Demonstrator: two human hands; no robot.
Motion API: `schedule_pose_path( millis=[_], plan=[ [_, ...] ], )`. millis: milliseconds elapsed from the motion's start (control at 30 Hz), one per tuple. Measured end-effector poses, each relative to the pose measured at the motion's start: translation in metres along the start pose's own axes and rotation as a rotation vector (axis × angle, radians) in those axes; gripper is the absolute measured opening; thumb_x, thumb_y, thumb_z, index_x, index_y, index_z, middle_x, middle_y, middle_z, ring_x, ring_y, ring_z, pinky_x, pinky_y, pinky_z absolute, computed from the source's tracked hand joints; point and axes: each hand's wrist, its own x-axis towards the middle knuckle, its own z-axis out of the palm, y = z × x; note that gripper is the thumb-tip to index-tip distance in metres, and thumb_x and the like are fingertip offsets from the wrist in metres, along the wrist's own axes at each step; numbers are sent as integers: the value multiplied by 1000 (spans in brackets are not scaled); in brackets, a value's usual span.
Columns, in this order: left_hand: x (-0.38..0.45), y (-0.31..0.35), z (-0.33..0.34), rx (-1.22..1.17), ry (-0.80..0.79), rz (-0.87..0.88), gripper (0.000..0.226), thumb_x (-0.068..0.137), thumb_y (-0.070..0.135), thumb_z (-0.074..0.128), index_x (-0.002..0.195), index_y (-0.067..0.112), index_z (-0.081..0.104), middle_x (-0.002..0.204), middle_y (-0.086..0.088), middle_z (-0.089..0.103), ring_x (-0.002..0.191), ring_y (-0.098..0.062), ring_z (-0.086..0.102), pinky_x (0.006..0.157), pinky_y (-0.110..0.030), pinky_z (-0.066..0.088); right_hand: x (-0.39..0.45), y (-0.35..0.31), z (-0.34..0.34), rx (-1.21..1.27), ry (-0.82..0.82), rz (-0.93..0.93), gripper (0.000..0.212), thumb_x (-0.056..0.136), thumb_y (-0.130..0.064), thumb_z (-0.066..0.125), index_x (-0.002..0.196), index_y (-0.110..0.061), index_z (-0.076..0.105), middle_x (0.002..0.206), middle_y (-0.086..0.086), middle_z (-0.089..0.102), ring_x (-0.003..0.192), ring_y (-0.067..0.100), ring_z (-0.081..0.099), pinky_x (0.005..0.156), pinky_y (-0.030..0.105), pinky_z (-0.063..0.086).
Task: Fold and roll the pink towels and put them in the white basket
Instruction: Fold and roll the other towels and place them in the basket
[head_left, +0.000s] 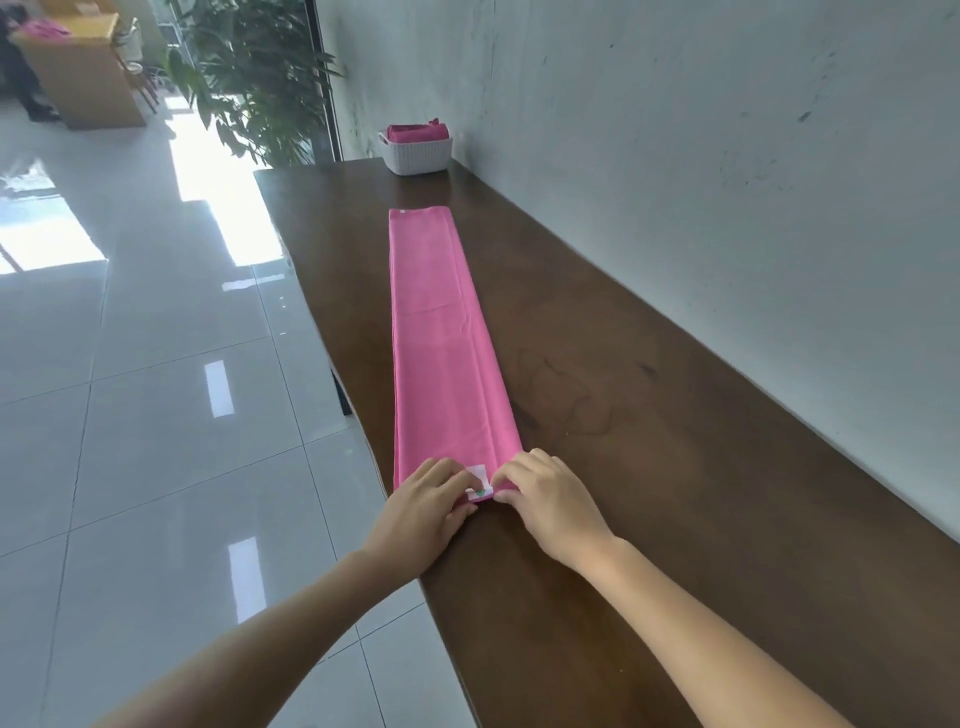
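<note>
Against the grey wall ran a long dark-brown wooden counter (649, 467); a pink towel folded into a narrow strip (441, 338) lay along it. At twelve o'clock sat the white woven basket (415, 153), already holding pink rolls. Left hand (426, 506) and right hand (550, 499) pinched the near end — fingers curled, likely starting the roll.

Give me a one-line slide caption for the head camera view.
Both hands, left hand and right hand, pinch the near end of a folded pink towel on a wooden table.
</note>
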Motion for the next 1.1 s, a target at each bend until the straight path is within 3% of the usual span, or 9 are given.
schedule_pose_path(
  millis=[100,233,433,533,767,933,1100],
  plan=[
    [-15,-2,0,42,33,-3,25,101,34,50,118,26,66,114,6,55,102,-13,52,90,-23,45,-3,-3,0,62,-19,76,13,100,-28,62,109,-22,68,112,-10,64,104,9,54,92,24,44],
    [-24,-4,-5,26,48,-46,28,104,39,46,116,27,68,110,7,53,98,-14,51,88,-27,49,-1,-9,-3,87,-98,121,10,102,-30,59,109,-25,64,109,-15,56,101,6,52,85,18,38],
    [-15,-8,-4,-45,-30,-118,32,105,43,36,114,34,65,107,17,49,101,-8,45,93,-29,41,2,-11,-11,58,-145,67,21,101,-31,61,121,-28,58,119,-12,60,105,9,56,90,24,48],
    [-14,-10,-6,-59,-48,-115,35,104,47,34,113,35,65,104,19,46,100,-7,44,92,-29,39,3,-11,-12,13,-175,38,17,101,-33,59,117,-27,62,116,-11,62,105,8,54,92,24,46],
    [-31,-21,-14,19,80,-110,31,100,47,48,118,26,64,108,11,56,100,-11,52,94,-23,37,16,-12,-12,96,-295,177,7,102,-32,58,107,-27,60,113,-8,57,110,13,52,97,33,48],
    [-33,-25,-21,-6,79,-91,26,102,42,48,109,23,65,104,10,60,93,-12,56,82,-27,51,31,-12,-13,134,-410,253,7,100,-29,60,94,-29,59,110,-9,54,112,16,51,104,38,44],
    [-27,-17,-23,44,53,-134,24,97,48,57,106,27,63,101,14,59,90,-7,51,77,-18,44,44,-7,-14,266,-464,389,13,96,-26,67,86,-32,61,113,-2,64,104,16,61,92,33,52]
  ],
)
